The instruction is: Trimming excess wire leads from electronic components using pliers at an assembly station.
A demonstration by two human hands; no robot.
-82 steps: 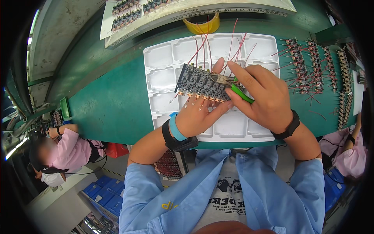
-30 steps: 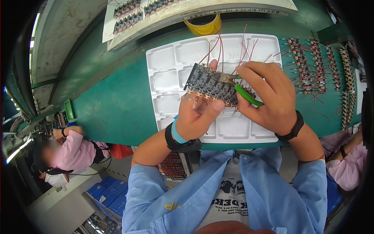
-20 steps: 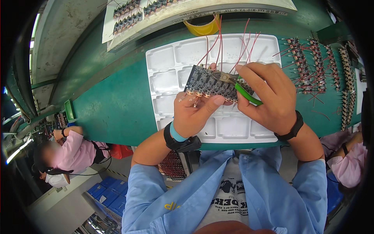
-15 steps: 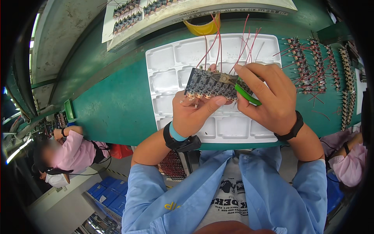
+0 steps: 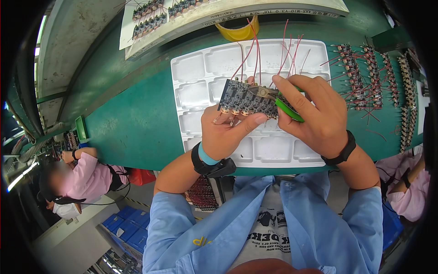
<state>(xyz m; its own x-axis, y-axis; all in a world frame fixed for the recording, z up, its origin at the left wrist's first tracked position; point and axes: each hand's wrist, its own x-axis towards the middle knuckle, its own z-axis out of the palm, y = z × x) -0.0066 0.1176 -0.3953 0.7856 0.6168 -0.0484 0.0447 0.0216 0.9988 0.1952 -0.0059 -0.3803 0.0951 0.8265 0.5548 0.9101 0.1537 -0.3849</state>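
My left hand (image 5: pixel 228 132) grips a dark circuit board panel (image 5: pixel 242 98) from below, its thumb lying along the near edge. Long thin red wires (image 5: pixel 258 59) rise from the panel's far edge, and small copper-coloured round parts line its near edge. My right hand (image 5: pixel 315 114) is closed round green-handled cutting pliers (image 5: pixel 288 110). Their metal head lies over the panel's upper face, close to the far edge; the exact spot where the jaws touch is too small to tell. Beneath both hands lies a white compartment tray (image 5: pixel 189 93).
Rows of wired boards (image 5: pixel 349 75) lie on the green bench (image 5: pixel 132 118) to the right. A yellow tape roll (image 5: pixel 237 32) sits beyond the tray, below a pale shelf (image 5: pixel 273 16) holding more boards. A person in pink (image 5: pixel 91 176) works at far left, another at far right.
The pliers' handles are spread a little wider, and a second green handle now shows by my right fingers. The panel has shifted very slightly.
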